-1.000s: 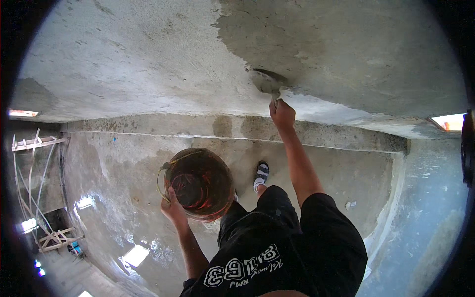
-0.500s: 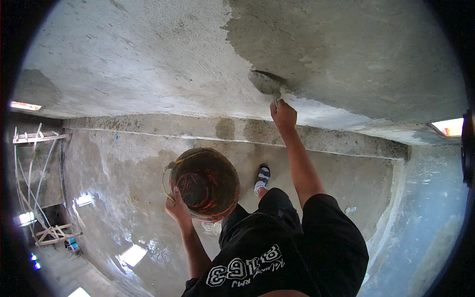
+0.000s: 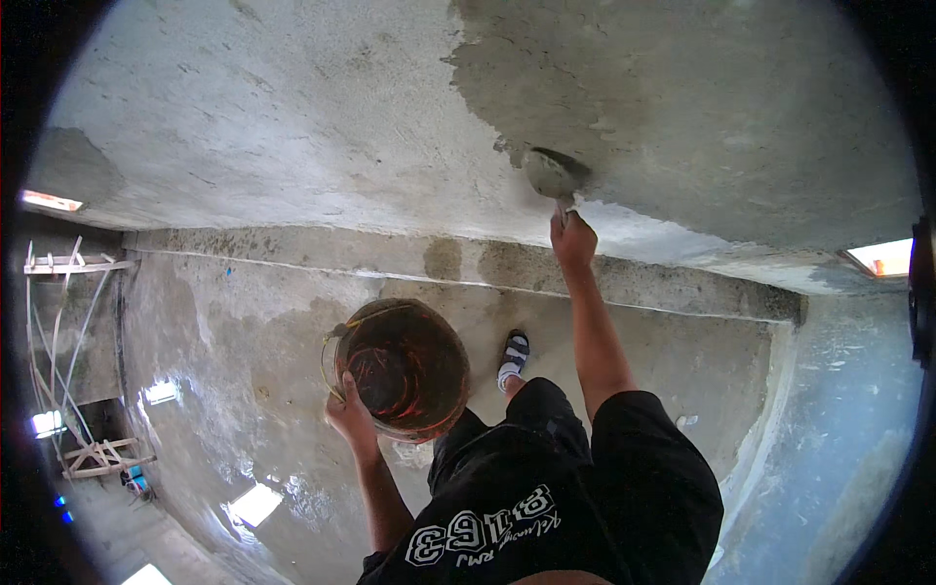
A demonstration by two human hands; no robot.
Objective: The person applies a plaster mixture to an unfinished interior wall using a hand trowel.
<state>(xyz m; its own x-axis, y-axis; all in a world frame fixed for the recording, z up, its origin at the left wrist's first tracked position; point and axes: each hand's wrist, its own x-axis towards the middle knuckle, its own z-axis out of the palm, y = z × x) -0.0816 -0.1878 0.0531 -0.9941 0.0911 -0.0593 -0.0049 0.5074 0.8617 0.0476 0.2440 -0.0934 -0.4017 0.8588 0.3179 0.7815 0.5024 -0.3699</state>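
Observation:
My left hand (image 3: 353, 415) grips the near left rim of a dark bucket (image 3: 414, 366), thumb over the edge. The bucket tilts toward me, its inside dark with reddish streaks, and a thin wire handle hangs at its left side. My right hand (image 3: 573, 239) is closed round the handle of a small rounded scoop-like tool (image 3: 553, 175), grey with mortar. That tool is against or very close to the wall (image 3: 322, 127), near the lower border of a darker, damp-looking coat (image 3: 663, 88). Whether it touches the wall I cannot tell.
A ledge (image 3: 341, 255) runs along the wall's foot. My sandalled foot (image 3: 514, 353) stands on the concrete floor (image 3: 283, 351). Wooden scaffold frames (image 3: 83, 265) stand at the far left. A bluish wall (image 3: 848, 409) rises on the right.
My right hand and the scoop-like tool have moved right and slightly down along the wall. The left hand and bucket have stayed almost in place.

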